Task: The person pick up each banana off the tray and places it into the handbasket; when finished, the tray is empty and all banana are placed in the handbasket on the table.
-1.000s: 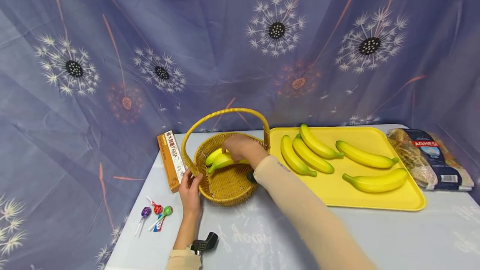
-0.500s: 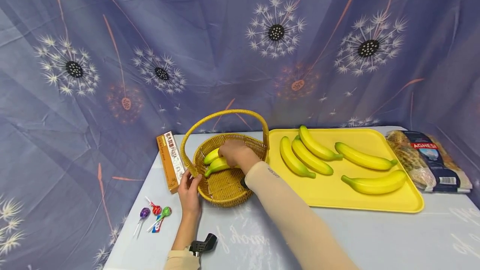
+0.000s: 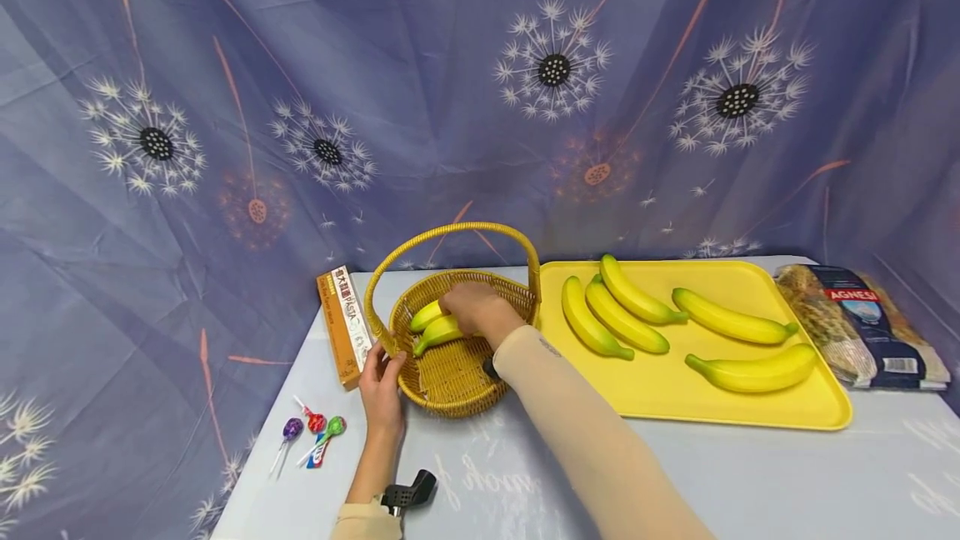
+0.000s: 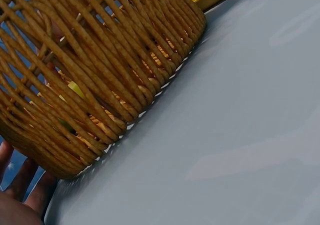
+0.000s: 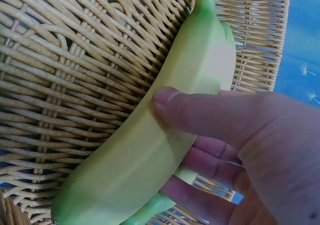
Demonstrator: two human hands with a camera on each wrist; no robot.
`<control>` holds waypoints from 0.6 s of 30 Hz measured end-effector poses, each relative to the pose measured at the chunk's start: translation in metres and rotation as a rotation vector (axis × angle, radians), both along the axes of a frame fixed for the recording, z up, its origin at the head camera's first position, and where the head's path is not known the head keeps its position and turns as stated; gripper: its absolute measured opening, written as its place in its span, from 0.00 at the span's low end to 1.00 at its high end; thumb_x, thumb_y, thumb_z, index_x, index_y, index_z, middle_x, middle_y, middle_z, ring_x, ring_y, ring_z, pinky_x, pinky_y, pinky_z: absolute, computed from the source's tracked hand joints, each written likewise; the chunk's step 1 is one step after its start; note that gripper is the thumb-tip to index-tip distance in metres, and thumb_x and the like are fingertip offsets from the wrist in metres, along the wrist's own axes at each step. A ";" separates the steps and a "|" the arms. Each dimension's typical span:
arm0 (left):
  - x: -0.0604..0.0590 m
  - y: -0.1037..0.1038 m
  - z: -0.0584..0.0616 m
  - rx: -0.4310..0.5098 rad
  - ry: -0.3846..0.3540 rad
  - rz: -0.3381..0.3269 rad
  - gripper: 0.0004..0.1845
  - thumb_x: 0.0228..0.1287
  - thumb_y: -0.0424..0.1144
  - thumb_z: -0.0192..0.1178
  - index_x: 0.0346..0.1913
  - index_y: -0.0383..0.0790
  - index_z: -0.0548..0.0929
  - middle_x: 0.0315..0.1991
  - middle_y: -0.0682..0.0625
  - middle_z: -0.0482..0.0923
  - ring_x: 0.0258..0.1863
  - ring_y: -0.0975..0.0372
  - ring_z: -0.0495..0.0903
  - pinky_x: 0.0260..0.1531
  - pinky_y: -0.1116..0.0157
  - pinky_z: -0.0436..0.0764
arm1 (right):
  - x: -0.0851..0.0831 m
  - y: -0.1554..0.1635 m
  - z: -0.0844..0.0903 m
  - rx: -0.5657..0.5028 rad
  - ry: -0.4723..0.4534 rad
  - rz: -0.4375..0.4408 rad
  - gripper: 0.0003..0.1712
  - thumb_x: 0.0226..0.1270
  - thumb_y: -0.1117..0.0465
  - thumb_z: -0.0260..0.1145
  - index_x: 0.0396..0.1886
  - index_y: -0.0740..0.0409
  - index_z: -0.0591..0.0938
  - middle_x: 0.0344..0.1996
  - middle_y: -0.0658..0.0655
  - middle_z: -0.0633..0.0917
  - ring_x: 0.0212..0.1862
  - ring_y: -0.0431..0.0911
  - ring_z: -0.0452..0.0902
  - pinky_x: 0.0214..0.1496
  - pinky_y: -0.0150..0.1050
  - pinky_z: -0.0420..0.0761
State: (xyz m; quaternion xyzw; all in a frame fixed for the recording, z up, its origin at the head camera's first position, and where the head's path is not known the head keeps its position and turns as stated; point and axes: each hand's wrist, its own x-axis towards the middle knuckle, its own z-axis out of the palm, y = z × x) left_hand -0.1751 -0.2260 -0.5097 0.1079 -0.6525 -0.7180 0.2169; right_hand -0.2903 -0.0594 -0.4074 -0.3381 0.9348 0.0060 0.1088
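A woven basket [image 3: 450,386] with an arched handle stands on the table, left of a yellow tray [image 3: 660,394]. My right hand [image 3: 468,305] reaches inside it and grips a green-yellow banana [image 3: 437,331]. In the right wrist view the thumb [image 5: 200,110] lies over this banana [image 5: 165,130] and the fingers curl beneath it. A second banana [image 3: 424,314] lies beside it in the basket. My left hand [image 3: 381,377] rests against the basket's front-left wall, thumb at the rim. In the left wrist view its straight fingers [image 4: 20,185] show beside the basket wall [image 4: 100,60].
Several bananas [image 3: 622,315] lie on the yellow tray. An orange pasta box [image 3: 343,323] lies left of the basket and three lollipops [image 3: 311,430] near the front left. A bag of pasta [image 3: 862,323] sits at the far right. Patterned cloth hangs behind.
My right hand has shifted a little to the left inside the basket with the banana still in it. The left hand has stayed against the basket.
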 end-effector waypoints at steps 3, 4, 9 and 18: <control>0.002 -0.001 -0.002 0.012 -0.004 -0.016 0.19 0.66 0.35 0.60 0.60 0.44 0.78 0.58 0.49 0.73 0.55 0.56 0.72 0.51 0.67 0.72 | 0.000 -0.002 -0.004 0.015 0.025 -0.004 0.11 0.62 0.64 0.67 0.42 0.46 0.80 0.37 0.48 0.79 0.39 0.43 0.74 0.39 0.39 0.74; 0.002 -0.001 -0.002 0.015 -0.006 -0.020 0.19 0.66 0.35 0.59 0.60 0.43 0.77 0.58 0.49 0.72 0.55 0.56 0.72 0.51 0.68 0.72 | -0.001 -0.002 -0.005 0.023 0.036 -0.004 0.10 0.62 0.63 0.66 0.41 0.46 0.80 0.36 0.48 0.79 0.38 0.43 0.74 0.39 0.39 0.74; 0.004 0.000 0.005 0.009 -0.018 -0.026 0.20 0.66 0.32 0.58 0.61 0.39 0.76 0.59 0.46 0.72 0.57 0.53 0.71 0.50 0.69 0.72 | -0.002 -0.003 -0.004 0.051 0.059 0.000 0.12 0.63 0.61 0.66 0.45 0.46 0.79 0.38 0.49 0.80 0.41 0.44 0.76 0.40 0.39 0.76; 0.016 0.008 0.027 -0.040 -0.027 -0.035 0.21 0.67 0.32 0.56 0.62 0.35 0.74 0.60 0.43 0.71 0.57 0.52 0.70 0.49 0.71 0.71 | -0.001 -0.004 -0.006 0.038 0.037 -0.023 0.13 0.63 0.61 0.66 0.47 0.45 0.79 0.38 0.49 0.79 0.40 0.44 0.74 0.38 0.39 0.74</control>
